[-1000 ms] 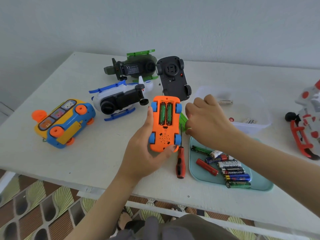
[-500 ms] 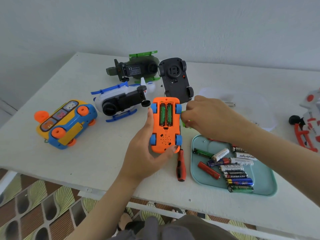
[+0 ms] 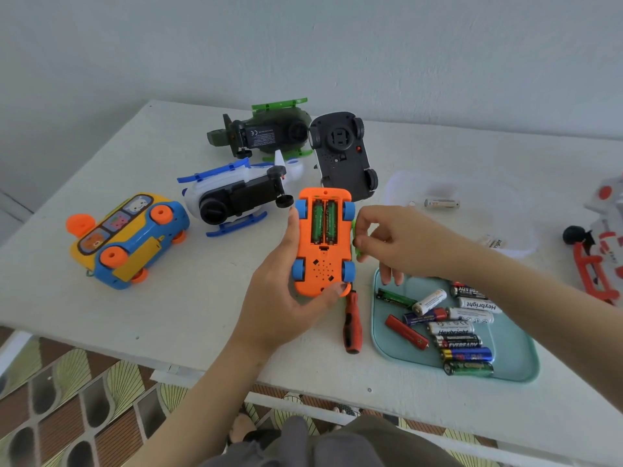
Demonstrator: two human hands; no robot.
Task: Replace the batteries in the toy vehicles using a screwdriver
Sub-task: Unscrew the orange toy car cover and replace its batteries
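left hand (image 3: 286, 298): gripping orange car (image 3: 322, 261) belly-up, mid-bench (image 3: 135, 315)
car bay: sitting open, two green batteries (image 3: 323, 222) lying inside
right hand (image 3: 401, 244): pinching small green piece (image 3: 356, 252) just beside car
screwdriver (image 3: 352, 323): lying on bench beside tray (image 3: 505, 369)

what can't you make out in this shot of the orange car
Head view only.
- Green piece pinched by the right hand: fingers and the orange car hide most of it.
- Screwdriver: shaft and tip hidden behind the car and the left hand.
- Red and white toy: cut off by the right edge.
- Battery in the clear tub: label too small and washed out.
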